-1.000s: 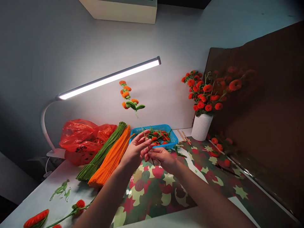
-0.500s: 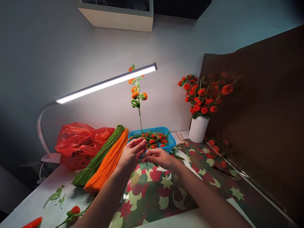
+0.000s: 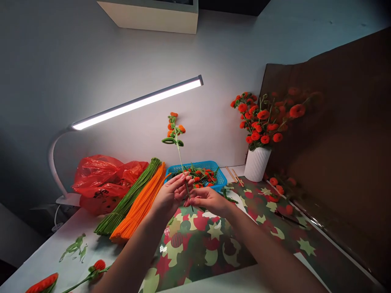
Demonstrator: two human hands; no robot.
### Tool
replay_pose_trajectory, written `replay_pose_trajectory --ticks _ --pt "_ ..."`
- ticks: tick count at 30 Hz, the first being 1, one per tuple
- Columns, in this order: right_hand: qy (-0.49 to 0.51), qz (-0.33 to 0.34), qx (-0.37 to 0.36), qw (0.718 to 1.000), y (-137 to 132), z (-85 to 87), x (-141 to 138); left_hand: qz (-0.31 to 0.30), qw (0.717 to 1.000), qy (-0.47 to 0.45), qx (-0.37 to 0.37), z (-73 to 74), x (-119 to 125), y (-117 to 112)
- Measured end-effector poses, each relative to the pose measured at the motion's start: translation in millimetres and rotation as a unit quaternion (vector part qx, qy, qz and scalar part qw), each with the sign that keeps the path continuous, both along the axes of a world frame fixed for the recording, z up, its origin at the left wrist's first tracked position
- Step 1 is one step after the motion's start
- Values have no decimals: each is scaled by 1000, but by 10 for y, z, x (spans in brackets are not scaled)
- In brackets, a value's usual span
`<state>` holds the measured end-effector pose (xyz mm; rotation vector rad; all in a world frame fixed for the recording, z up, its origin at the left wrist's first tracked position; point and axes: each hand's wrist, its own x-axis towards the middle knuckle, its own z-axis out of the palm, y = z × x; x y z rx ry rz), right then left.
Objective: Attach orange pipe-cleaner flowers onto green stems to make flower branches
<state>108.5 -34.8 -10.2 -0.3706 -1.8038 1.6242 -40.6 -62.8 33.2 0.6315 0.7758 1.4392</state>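
A handmade flower stem (image 3: 180, 156) with fuzzy orange blooms and green leaves stands nearly upright between my hands, its top leaning a little left. My left hand (image 3: 171, 193) pinches the stem between thumb and fingers. Just below, the fingers of my right hand (image 3: 207, 200) close on the stem's lower end, whose tip pokes out underneath. Behind my hands sits a blue basket (image 3: 222, 183) with several small orange-red flowers and green stems in it. Bundles of orange pipe cleaners (image 3: 137, 207) and green pipe cleaners (image 3: 130, 199) lie left of my left hand.
A lit desk lamp (image 3: 137, 103) reaches over the table from the left, above a red plastic bag (image 3: 105, 179). At right stands a white ribbed vase (image 3: 257, 165) full of orange flowers. A brown panel (image 3: 336, 134) borders the right side. Loose flowers (image 3: 99, 265) lie front left.
The flower stem has come lower and its bloom end has turned and tipped forward, now below the lamp bar. Both hands still hold it. The view has shifted slightly.
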Motion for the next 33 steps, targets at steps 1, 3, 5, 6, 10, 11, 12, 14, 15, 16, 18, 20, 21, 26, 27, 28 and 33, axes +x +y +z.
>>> replay_pose_trajectory --ticks 1,3,5,6,10,11,12,14,15,16,18,20,21,26,27,28,33 --pt "8 -6 -3 1000 -9 18 2 -12 1000 9 15 2 -8 -8" --pt "15 -18 -6 1000 -29 67 13 -42 997 32 47 3 -25 -27" --pt "7 -27 -5 1000 -47 112 27 -58 994 60 70 2 -36 -42" --pt "3 -31 -1 999 -52 126 33 -51 993 69 75 1 -38 -46" --pt "-9 -37 9 999 -45 101 39 29 996 64 60 -7 -22 -32" --pt "-13 -31 0 999 -41 85 35 44 996 58 57 -8 -16 -25" --pt "-14 -25 -13 1000 -39 71 28 55 996 51 54 -8 -11 -19" --pt "-14 -15 -42 999 -43 57 13 66 996 37 50 -1 -5 -12" --pt "-15 -13 -54 998 -48 57 6 68 996 31 48 5 -5 -12" --pt "-17 -13 -60 998 -54 61 0 68 996 27 46 14 -7 -13" --pt "-20 -13 -60 998 -63 68 -9 64 997 21 41 36 -15 -20" --pt "-21 -12 -50 998 -59 64 -12 57 998 19 33 62 -23 -32" --pt "-22 -10 -47 999 -52 57 -12 52 998 20 28 76 -25 -40" --pt "9 13 -25 1000 -27 45 -11 8 1000 14 8 129 -1 -87" --pt "20 13 -13 1000 -34 56 -11 -3 1000 10 10 135 8 -94" --pt "29 10 -3 1000 -44 70 -9 -12 1000 8 15 138 16 -100" --pt "49 -16 2 999 -108 137 1 -20 997 12 80 117 14 -93"
